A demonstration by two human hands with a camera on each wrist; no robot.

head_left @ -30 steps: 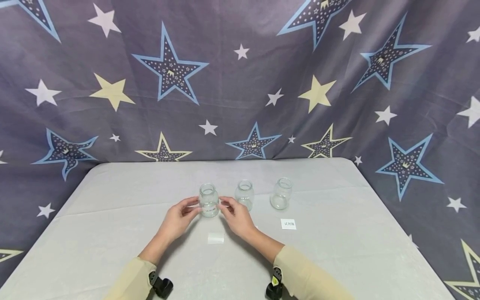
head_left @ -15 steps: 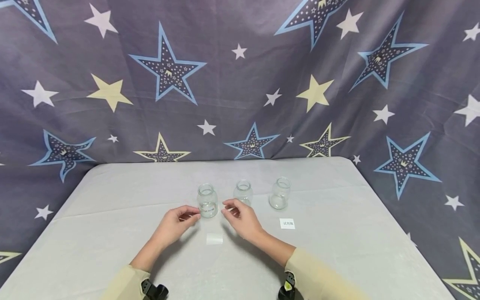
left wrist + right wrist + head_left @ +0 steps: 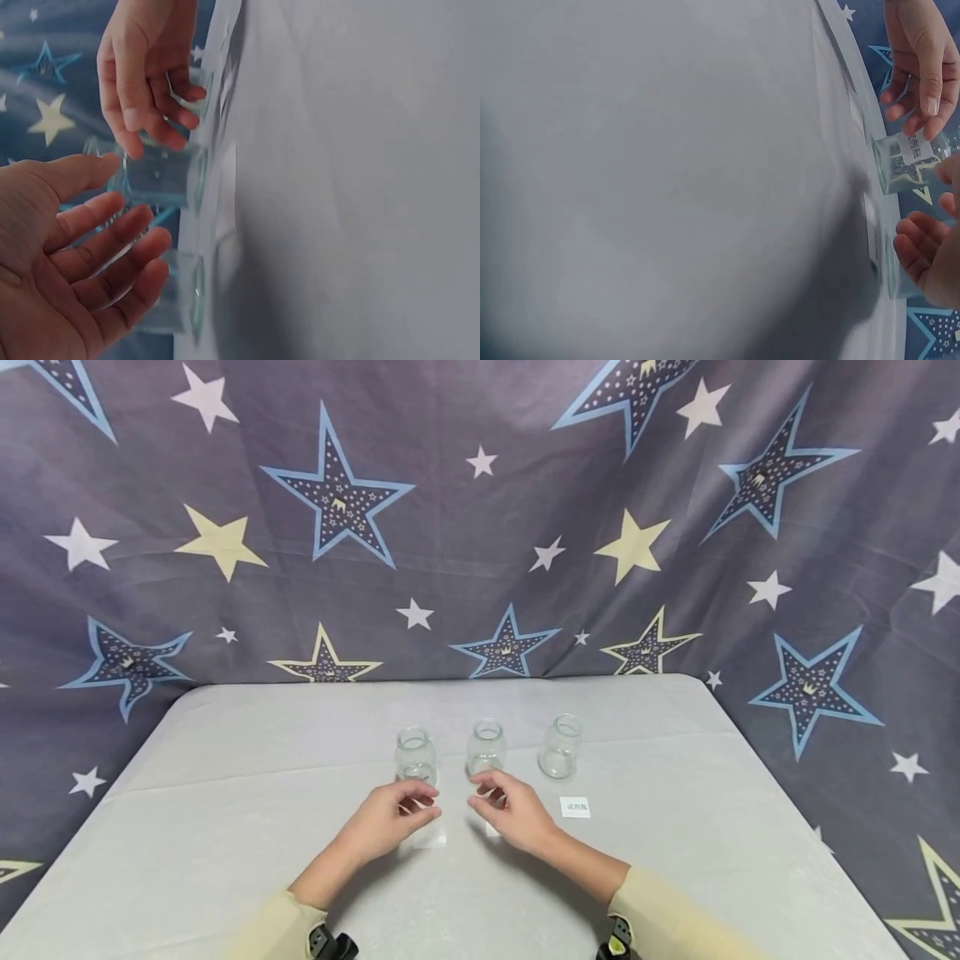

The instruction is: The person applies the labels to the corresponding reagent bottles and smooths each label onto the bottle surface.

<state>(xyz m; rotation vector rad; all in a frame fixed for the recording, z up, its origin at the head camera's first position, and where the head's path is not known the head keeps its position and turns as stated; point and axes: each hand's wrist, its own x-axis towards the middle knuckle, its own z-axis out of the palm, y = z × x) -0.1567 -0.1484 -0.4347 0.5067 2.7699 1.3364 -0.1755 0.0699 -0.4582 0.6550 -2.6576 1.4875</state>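
Observation:
Three small clear glass jars stand upright in a row: the left jar (image 3: 415, 750), the middle jar (image 3: 487, 745) and the right jar (image 3: 559, 748). A white label (image 3: 915, 148) with dark print is on the left jar's side in the right wrist view. My left hand (image 3: 392, 820) is just in front of the left jar, fingers loosely bent around nothing. In front of the middle jar, my right hand (image 3: 519, 810) hovers with relaxed fingers, also holding nothing. A pale slip (image 3: 431, 839) lies by the left hand, and another slip (image 3: 492, 830) is partly covered by the right hand.
A printed white label card (image 3: 574, 807) lies in front of the right jar. The grey cloth-covered table (image 3: 247, 760) ends at a star-patterned curtain (image 3: 450, 527) behind and at the sides.
Both hands have come off the left jar and moved right and nearer the body. The left jar stays standing, and the right hand has shifted in front of the middle jar.

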